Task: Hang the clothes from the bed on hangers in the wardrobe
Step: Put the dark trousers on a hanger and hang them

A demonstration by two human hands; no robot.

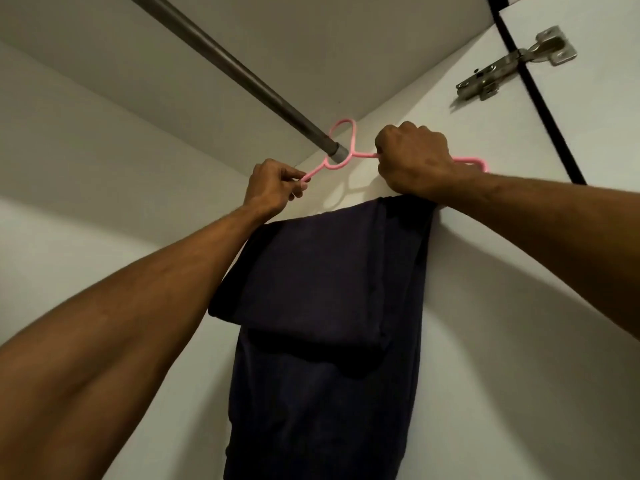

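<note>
Pink plastic hanger (362,154) sat high in wardrobe, hook looped round grey metal rod (221,60) at its end by right side wall. I saw both arms raised, stretched up and away. Left hand (273,188) pinched hanger's left arm between thumb and fingertips. Right hand (415,161) was fisted round hanger's right shoulder, back of hand toward me. Hanger's long axis ran left-right, left end dipping lower. Dark navy garment (322,289) was folded over hanger, hanging straight down, long axis vertical, against white wall. Steel hinge (516,64) sat upper right.
</note>
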